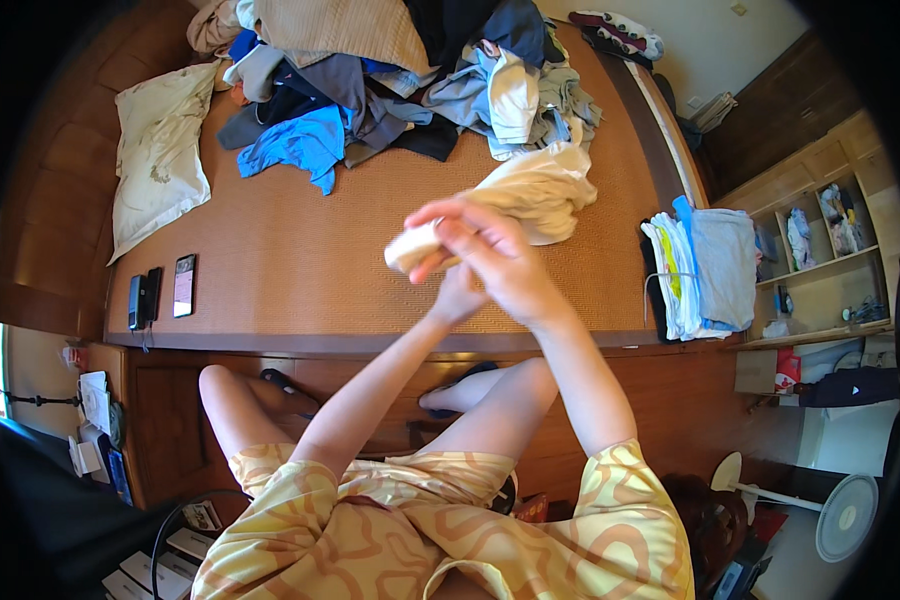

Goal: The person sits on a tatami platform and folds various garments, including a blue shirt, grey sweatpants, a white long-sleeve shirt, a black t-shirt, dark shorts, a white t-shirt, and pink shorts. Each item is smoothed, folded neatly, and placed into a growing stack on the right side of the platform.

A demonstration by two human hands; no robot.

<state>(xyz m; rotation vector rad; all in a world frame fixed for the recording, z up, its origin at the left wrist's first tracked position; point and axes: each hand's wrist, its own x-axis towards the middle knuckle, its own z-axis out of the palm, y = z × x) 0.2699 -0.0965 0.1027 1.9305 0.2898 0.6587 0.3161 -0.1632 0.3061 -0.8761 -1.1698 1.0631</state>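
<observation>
My right hand (491, 251) is raised over the bed mat (270, 247), its fingers around a bunched end of a cream garment (547, 191). The rest of that garment trails to the upper right, behind the hand. My left hand (457, 294) is beside and partly behind the right one; its fingers are mostly hidden, so its grip cannot be told. A mixed heap of clothes lies farther back, with a blue garment (296, 150) at its near edge. To the right, a stack of folded clothes (724, 262) stands near the mat's front corner.
A patterned pillow (161, 157) lies at the left of the bed. Near it are a smartphone (184, 285) and two dark devices. Wooden shelves (825, 262) holding small items stand at the right, and a white fan (846, 517) is at the lower right.
</observation>
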